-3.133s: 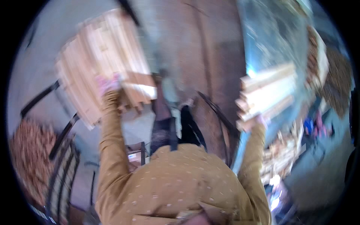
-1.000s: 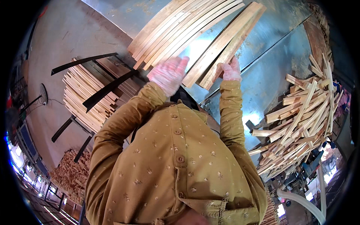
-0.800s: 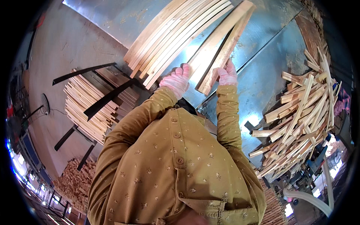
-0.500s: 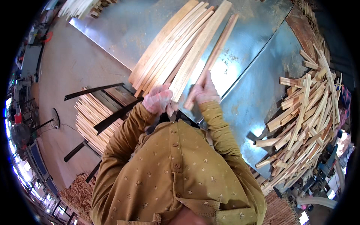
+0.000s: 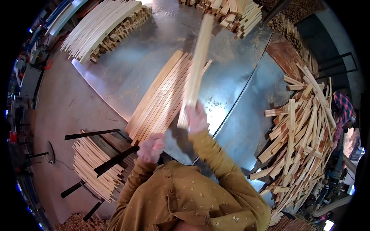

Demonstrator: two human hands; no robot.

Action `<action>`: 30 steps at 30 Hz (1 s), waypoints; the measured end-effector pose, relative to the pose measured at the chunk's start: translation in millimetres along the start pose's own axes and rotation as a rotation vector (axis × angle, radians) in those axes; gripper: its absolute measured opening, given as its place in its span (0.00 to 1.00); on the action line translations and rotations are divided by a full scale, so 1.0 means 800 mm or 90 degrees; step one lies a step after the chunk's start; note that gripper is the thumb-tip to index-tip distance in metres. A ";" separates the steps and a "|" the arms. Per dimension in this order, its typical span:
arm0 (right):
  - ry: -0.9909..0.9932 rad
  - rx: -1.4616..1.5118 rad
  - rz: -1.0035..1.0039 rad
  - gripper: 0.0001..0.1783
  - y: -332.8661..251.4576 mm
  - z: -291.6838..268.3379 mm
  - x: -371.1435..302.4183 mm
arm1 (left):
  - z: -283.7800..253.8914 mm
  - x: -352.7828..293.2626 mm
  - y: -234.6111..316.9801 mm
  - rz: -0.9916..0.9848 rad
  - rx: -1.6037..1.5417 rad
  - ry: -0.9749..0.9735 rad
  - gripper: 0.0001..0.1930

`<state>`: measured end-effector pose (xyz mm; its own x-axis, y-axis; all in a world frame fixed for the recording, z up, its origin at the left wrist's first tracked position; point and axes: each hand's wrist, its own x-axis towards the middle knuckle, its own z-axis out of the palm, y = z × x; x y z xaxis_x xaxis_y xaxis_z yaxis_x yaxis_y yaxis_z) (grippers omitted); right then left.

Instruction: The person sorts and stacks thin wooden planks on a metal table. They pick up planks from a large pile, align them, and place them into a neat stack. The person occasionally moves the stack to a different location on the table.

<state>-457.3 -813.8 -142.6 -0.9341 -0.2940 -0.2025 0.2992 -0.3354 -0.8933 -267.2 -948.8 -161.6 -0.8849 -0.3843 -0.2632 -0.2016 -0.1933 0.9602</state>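
Note:
My right hand (image 5: 196, 118) grips a pale wooden strip (image 5: 199, 57) near its close end. The strip is raised, its far end pointing away over the metal table. A second pale end shows beside that hand; I cannot tell whether it is held too. A row of wooden strips (image 5: 160, 98) lies side by side on the table, left of the raised one. My left hand (image 5: 151, 148) is closed beside the near ends of the row, close to a black metal bar (image 5: 115, 161). Whatever its fingers may hold is hidden.
A jumbled heap of wooden pieces (image 5: 304, 142) covers the right side. Stacked strips (image 5: 102, 29) stand far left, with more wood (image 5: 231, 13) at the far edge. Lower left, strips (image 5: 92, 163) rest among black bars. A person in a checked sleeve (image 5: 343, 106) is at right.
My right hand has moved slightly left and nearer, with a strip now raised in front of it. My left hand has come away from the strip ends, down and left. The row looks neater.

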 end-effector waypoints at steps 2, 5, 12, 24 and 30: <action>-0.001 -0.338 -0.122 0.24 -0.094 0.025 0.105 | -0.010 -0.023 0.014 0.117 -0.139 0.056 0.20; 0.068 -0.685 -0.558 0.18 -0.200 0.001 0.317 | -0.042 -0.037 -0.004 0.004 -0.042 0.313 0.21; -0.209 -0.625 -0.120 0.23 -0.128 -0.010 0.406 | -0.125 -0.082 -0.081 -0.284 -0.046 0.520 0.30; -0.012 -0.435 0.088 0.32 0.103 -0.112 0.079 | -0.067 -0.024 -0.087 -0.271 -0.501 0.308 0.28; -0.065 -0.417 0.160 0.25 0.119 -0.060 0.038 | -0.056 -0.069 -0.008 -0.152 -0.021 0.304 0.26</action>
<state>-466.4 -811.6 -253.4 -0.8197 -0.3844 -0.4246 0.2952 0.3518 -0.8883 -198.3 -966.7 -157.1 -0.5248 -0.6923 -0.4953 -0.3542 -0.3515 0.8666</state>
